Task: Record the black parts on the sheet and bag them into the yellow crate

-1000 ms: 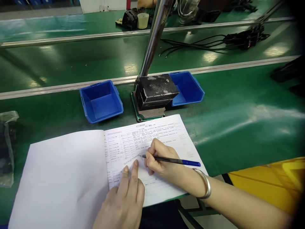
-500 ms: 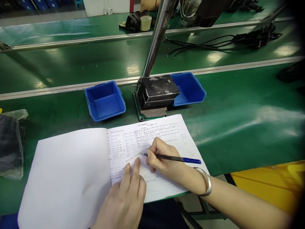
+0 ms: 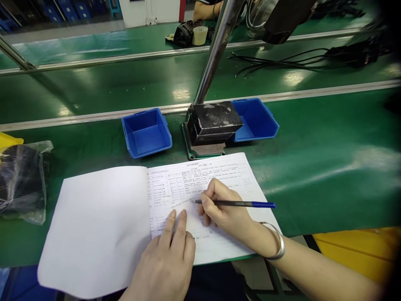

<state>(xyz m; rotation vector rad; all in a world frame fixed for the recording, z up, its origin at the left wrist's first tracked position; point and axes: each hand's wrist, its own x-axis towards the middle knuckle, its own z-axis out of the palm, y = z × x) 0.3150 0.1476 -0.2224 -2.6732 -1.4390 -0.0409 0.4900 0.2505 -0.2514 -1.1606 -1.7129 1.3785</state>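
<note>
An open stack of printed sheets [image 3: 247, 175] lies on the green bench, its blank white page [image 3: 100, 225] folded over to the left. My right hand [image 3: 224, 207] is closed around a pen [image 3: 244, 203] with a dark barrel and a blue end, its tip on the printed page. Just left of the tip runs a line of handwriting. My left hand [image 3: 169, 255] rests flat on the lower part of the sheet, with two fingers stretched toward that writing. A silver bangle [image 3: 280, 244] circles my right wrist.
Behind the papers stands a black metal block [image 3: 216, 119] at the foot of a metal pole [image 3: 213, 58]. Blue bins [image 3: 147, 133] flank it. A bagged dark item [image 3: 21, 179] lies left, black cables [image 3: 278, 62] farther back. A person's arm [image 3: 206, 10] shows at the top.
My right hand and the pen tip have shifted slightly right along the handwritten line. The camera view has turned a little left, and another person's arm now shows at the back.
</note>
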